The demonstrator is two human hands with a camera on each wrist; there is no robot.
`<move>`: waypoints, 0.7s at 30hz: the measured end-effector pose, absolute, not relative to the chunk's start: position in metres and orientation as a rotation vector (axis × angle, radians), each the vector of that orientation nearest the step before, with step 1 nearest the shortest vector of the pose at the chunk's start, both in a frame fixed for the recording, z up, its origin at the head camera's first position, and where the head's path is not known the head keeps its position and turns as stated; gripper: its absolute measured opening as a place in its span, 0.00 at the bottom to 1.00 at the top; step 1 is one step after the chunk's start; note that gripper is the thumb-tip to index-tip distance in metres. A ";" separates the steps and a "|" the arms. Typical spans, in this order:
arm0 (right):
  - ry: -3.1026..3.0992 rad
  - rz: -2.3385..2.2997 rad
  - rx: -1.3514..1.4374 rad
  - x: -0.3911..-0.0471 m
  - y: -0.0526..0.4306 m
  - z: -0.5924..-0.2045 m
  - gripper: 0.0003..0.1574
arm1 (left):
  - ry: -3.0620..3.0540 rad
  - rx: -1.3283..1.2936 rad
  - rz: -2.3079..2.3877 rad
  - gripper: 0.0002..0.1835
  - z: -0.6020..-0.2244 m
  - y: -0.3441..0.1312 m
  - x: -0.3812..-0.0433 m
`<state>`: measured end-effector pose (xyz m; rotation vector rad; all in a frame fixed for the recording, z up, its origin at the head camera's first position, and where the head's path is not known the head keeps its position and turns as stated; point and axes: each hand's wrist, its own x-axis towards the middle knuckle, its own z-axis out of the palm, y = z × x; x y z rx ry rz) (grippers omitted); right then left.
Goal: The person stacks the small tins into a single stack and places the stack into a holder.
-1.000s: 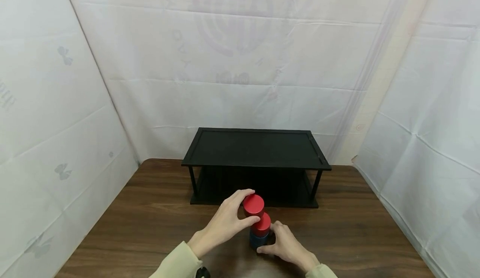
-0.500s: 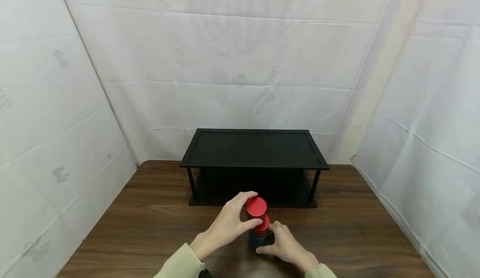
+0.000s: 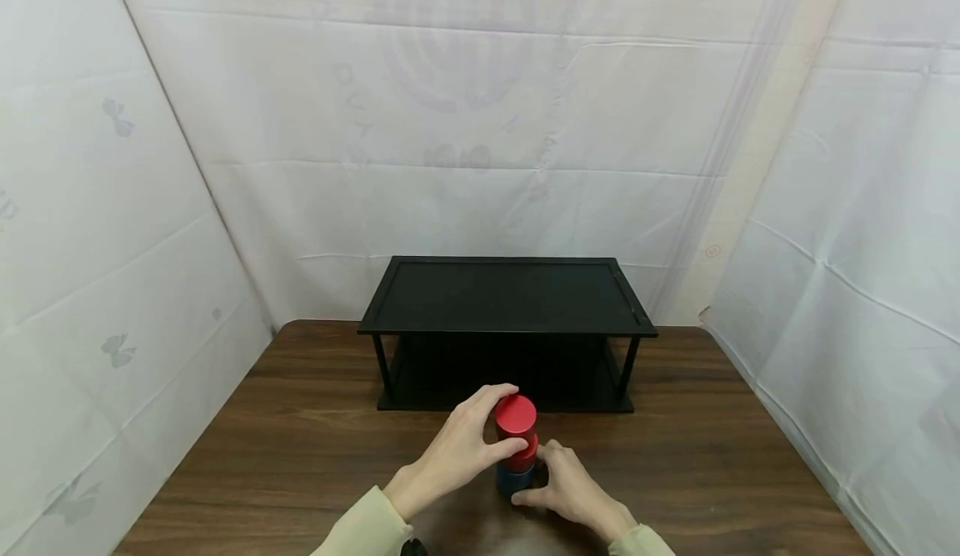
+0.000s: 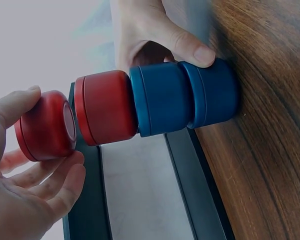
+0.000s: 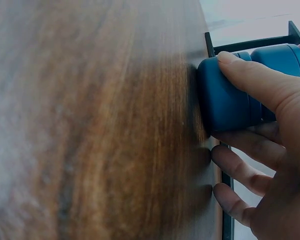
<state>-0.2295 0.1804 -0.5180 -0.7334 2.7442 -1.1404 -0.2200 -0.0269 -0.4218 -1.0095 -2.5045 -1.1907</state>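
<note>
My left hand (image 3: 459, 449) grips a small red lidded canister (image 4: 46, 129) between thumb and fingers. It hangs just above a stack, a narrow gap showing in the left wrist view. On top of that stack is a second red canister (image 4: 107, 107), over an upper blue canister (image 4: 162, 99) and a lower blue canister (image 4: 216, 94) that stands on the table. Low on the stack, my right hand (image 3: 567, 491) holds the bottom blue canister, thumb on one side and index finger on the other. Its remaining fingers extend close to the tabletop in the right wrist view.
Behind the hands stands a black two-level rack (image 3: 504, 298) with thin legs. The brown wooden table (image 3: 300, 448) reaches out on both sides of it. White sheets (image 3: 465, 122) hang at the back and along both sides.
The held red canister has shifted slightly right and down with my left hand, more nearly over the stack. My right hand stays around the stack's base. The head view has shifted a little.
</note>
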 end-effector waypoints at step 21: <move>2.770 -1.133 -0.762 -0.230 0.180 -0.520 0.33 | -2.520 -1.049 -1.165 0.33 -0.428 -0.026 -0.220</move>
